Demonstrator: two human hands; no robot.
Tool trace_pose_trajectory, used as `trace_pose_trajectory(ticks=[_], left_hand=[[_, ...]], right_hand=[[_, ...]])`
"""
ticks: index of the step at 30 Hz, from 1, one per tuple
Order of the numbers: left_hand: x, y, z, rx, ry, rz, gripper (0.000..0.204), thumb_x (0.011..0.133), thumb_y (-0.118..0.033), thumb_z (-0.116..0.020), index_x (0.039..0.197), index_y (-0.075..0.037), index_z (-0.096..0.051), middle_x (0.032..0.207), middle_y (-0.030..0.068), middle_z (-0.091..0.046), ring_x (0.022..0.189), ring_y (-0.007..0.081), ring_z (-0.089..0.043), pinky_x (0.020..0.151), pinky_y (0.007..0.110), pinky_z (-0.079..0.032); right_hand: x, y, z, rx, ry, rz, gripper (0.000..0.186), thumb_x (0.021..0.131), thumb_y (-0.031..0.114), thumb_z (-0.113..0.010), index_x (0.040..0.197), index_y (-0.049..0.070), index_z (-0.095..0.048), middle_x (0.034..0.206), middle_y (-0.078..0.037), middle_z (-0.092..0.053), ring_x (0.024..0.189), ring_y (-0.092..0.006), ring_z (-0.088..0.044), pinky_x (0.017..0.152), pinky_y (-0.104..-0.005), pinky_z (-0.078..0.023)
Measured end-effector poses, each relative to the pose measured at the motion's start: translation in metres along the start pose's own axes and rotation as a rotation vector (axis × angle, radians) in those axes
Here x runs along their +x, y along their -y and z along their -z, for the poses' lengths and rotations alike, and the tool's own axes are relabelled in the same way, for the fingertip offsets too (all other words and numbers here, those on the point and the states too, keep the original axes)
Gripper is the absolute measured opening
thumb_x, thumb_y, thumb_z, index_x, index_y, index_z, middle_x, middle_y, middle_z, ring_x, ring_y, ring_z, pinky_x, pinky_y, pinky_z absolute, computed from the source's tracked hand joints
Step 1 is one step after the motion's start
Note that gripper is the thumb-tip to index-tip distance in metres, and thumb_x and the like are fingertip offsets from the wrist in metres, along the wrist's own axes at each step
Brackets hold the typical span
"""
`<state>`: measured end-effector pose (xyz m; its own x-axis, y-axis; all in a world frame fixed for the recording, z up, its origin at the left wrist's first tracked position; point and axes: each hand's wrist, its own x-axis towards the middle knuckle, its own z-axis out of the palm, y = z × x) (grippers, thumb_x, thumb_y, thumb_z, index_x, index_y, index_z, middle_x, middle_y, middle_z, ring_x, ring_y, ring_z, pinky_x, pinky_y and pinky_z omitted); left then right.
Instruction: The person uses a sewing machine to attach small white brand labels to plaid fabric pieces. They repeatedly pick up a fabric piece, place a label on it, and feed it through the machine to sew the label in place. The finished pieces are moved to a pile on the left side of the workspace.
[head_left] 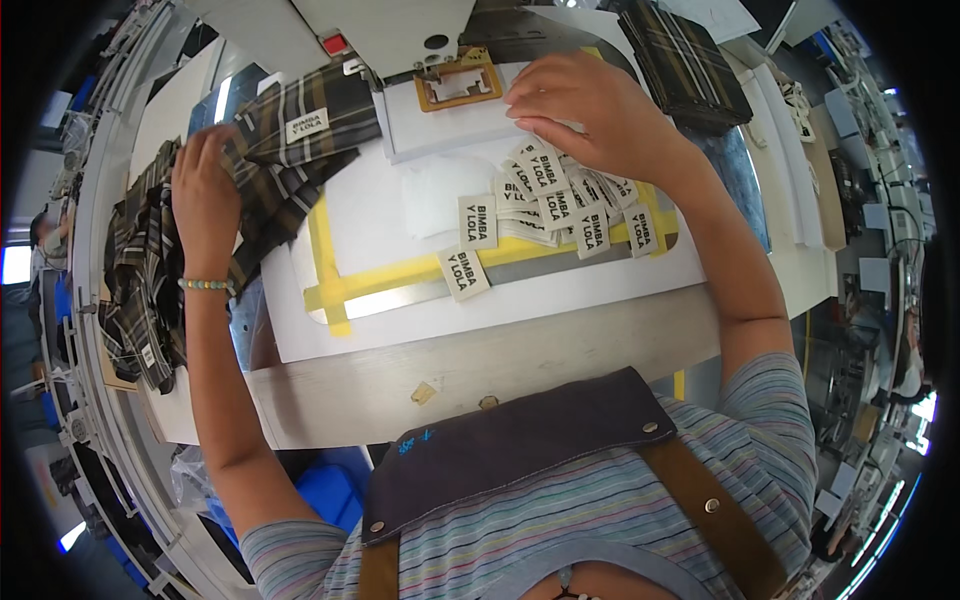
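The left hand partly hides plaid fabric.

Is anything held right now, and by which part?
The left hand is on the bunched plaid fabric; whether it grips a fold cannot be told. The right hand shows nothing held.

Dark block capitals, set in short stacked lines, on small white rectangular fabric labels heaped loosely on the worktable; several face up, legible, tilted various ways. Matching lettering on a single white rectangular label lying on dark plaid cloth. Bright blue handwritten-looking marks on dark purple-grey apron bib; unclear.
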<state>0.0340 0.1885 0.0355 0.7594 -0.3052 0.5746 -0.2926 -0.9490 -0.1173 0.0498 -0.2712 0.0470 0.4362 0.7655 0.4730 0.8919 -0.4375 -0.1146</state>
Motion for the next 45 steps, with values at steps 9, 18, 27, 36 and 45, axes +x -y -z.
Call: trace_pose_trajectory(ticks=[9,18,27,36,45], left_hand=[[-0.006,-0.042,-0.073,-0.042,0.200,-0.073,0.057,0.110,-0.046,-0.055,0.158,-0.016,-0.053,0.168,0.0098,-0.048,0.156,0.0356,-0.041,0.127,0.051,-0.031],[-0.017,-0.042,-0.062,-0.008,0.197,0.016,0.060,0.109,-0.048,-0.056,0.157,-0.013,-0.053,0.167,0.0098,-0.048,0.157,0.0335,-0.039,0.128,0.052,-0.027],[0.026,-0.145,-0.001,-1.010,0.240,0.116,0.030,0.098,-0.020,-0.078,0.122,-0.002,-0.076,0.114,0.0091,-0.078,0.093,0.0181,-0.071,0.078,0.030,-0.056],[0.044,-0.186,-0.028,-1.267,0.467,0.240,0.018,0.099,-0.010,-0.077,0.115,-0.002,-0.075,0.095,-0.0006,-0.075,0.086,0.0076,-0.066,0.084,0.027,-0.054],[0.033,-0.177,-0.029,-0.817,0.179,-0.331,0.030,0.091,-0.005,-0.077,0.120,-0.001,-0.073,0.124,0.0108,-0.075,0.112,0.0320,-0.070,0.098,0.041,-0.057]], right_hand=[[0.024,0.033,-0.028,0.113,0.213,-0.220,0.026,0.097,0.030,-0.077,0.102,0.004,-0.078,0.101,-0.007,-0.074,0.097,-0.0277,-0.069,0.086,-0.0404,-0.055],[0.037,0.033,-0.046,0.414,0.376,-0.492,0.027,0.094,0.029,-0.081,0.096,0.002,-0.078,0.087,-0.008,-0.072,0.079,-0.0223,-0.067,0.072,-0.0365,-0.053],[0.022,0.020,-0.032,0.535,0.102,-0.483,0.024,0.097,0.024,-0.079,0.106,0.002,-0.081,0.090,-0.005,-0.075,0.076,-0.0130,-0.062,0.069,-0.0309,-0.050],[0.008,0.005,0.000,0.621,0.165,-0.726,0.024,0.098,0.023,-0.078,0.105,0.000,-0.080,0.081,-0.002,-0.070,0.074,-0.0086,-0.057,0.069,-0.0276,-0.047],[0.002,-0.051,-0.018,0.323,0.223,-0.725,0.022,0.093,0.020,-0.077,0.106,0.003,-0.082,0.092,-0.010,-0.080,0.079,-0.0174,-0.071,0.075,-0.0330,-0.054]])
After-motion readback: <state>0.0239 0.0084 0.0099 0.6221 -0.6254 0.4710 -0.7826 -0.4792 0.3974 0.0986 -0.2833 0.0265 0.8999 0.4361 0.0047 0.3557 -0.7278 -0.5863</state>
